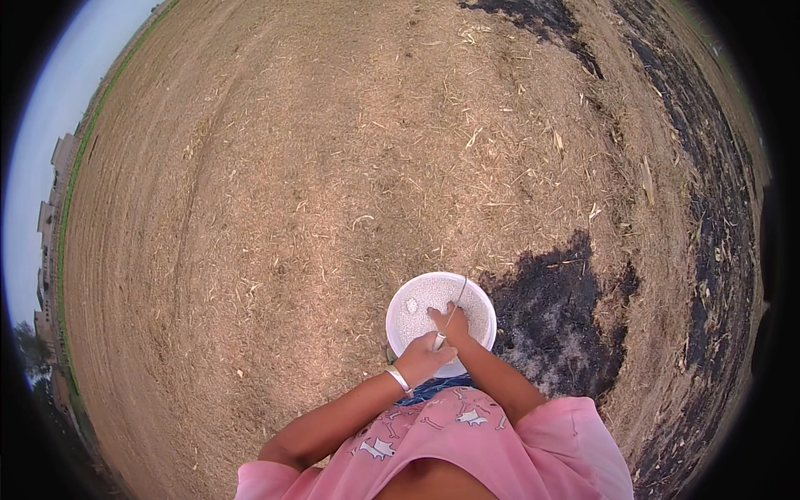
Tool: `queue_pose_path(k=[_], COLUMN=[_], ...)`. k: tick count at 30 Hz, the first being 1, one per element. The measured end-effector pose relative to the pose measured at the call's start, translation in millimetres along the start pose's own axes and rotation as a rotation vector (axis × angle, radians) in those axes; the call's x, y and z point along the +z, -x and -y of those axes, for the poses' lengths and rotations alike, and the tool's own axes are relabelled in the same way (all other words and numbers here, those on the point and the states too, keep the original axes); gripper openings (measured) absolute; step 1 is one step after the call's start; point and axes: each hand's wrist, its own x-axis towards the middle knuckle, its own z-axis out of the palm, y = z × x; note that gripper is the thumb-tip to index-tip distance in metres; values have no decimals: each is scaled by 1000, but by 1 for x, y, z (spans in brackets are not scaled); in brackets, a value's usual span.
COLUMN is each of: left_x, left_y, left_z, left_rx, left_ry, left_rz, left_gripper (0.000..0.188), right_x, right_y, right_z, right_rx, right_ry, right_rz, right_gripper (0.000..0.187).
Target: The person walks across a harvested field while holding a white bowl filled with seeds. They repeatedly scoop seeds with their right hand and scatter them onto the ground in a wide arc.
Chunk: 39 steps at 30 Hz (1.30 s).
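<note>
Two hands busy: I see left hand [421, 360] gripping the round white plastic bucket [398, 321] by its thin wire handle [454, 308], right hand [448, 321] buried in white granules [433, 296]. Bucket hangs over straw-covered field [292, 183]; a tilt could spill granules.

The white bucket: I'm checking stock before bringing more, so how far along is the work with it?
The white bucket looks nearly full of white granules, so little seems used. In hand: the left hand grips the wire handle at the rim, and the right hand is down in the granules. Left: no granules can be made out on the straw-covered field.
</note>
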Motion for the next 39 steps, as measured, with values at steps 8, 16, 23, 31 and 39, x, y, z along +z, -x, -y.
queue_pose_path(k=[8,16,23,31,39], left_x=[37,22,-16,-70,-84], left_y=[-36,-69,-55,-3,33], left_z=[-29,0,40,110,153], left_rx=[-157,-404,-411,-415,-521], left_ry=[-30,246,445,701,891], left_rz=[83,-43,-264,-611,-959], left_gripper=[17,17,21,20,24], right_x=[-51,-187,-314,-445,-318], right_y=[13,46,-79,-102,15], right_z=[-20,-59,-38,15,-358], right_rx=[351,140,171,-307,549], right_ry=[-1220,-1615,-1582,-1510,-1799], right_rz=[292,408,-13,-201,-885], right_gripper=[20,16,9,13,21])
